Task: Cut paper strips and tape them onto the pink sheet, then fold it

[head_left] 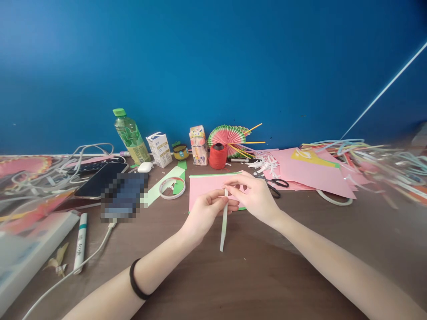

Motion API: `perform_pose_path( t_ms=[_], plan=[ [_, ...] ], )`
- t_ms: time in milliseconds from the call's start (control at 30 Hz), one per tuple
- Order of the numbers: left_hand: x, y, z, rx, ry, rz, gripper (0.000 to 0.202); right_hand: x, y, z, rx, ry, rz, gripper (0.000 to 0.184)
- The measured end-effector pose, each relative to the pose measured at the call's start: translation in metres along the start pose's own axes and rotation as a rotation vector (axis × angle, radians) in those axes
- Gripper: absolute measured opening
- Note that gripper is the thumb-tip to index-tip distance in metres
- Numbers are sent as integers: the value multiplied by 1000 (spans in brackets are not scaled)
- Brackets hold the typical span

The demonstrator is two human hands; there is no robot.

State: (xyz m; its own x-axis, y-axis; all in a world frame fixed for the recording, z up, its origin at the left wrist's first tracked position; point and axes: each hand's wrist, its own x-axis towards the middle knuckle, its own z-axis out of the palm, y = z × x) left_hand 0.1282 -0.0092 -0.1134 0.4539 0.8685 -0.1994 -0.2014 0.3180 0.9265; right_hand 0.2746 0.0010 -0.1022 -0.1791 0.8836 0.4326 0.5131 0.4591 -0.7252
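Between my two hands hangs a narrow pale green paper strip, its free end pointing down toward me. My left hand pinches the strip partway along with thumb and forefinger. At the strip's top end, the fingertips of my right hand are closed on it. Beneath and behind the hands lies a pink paper sheet with green edging, partly covered by them. Black-handled scissors rest just beyond my right hand. A roll of tape lies left of the pink sheet.
Along the blue wall stand a green-capped bottle, a white box, a red thread spool and a pink-green paper fan. Phones, cables and a marker lie left. Pink sheets and paper scraps lie right.
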Motion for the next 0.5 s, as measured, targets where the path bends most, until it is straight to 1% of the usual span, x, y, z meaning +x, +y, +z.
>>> perform_pose_path(
  t_ms=[100,200,333,433,500],
  plan=[
    [-1,1,2,34,1,25,28,-1,1,1,12,6,-6,11],
    [-2,3,3,116,4,74,29,-1,0,1,54,-4,21,11],
    [-3,4,3,228,37,94,27,0,2,0,143,-45,115,12],
    [-3,4,2,263,51,90,27,4,5,0,206,-52,185,19],
    [-3,3,2,255,54,88,29,5,8,-1,277,-61,227,24]
  ],
)
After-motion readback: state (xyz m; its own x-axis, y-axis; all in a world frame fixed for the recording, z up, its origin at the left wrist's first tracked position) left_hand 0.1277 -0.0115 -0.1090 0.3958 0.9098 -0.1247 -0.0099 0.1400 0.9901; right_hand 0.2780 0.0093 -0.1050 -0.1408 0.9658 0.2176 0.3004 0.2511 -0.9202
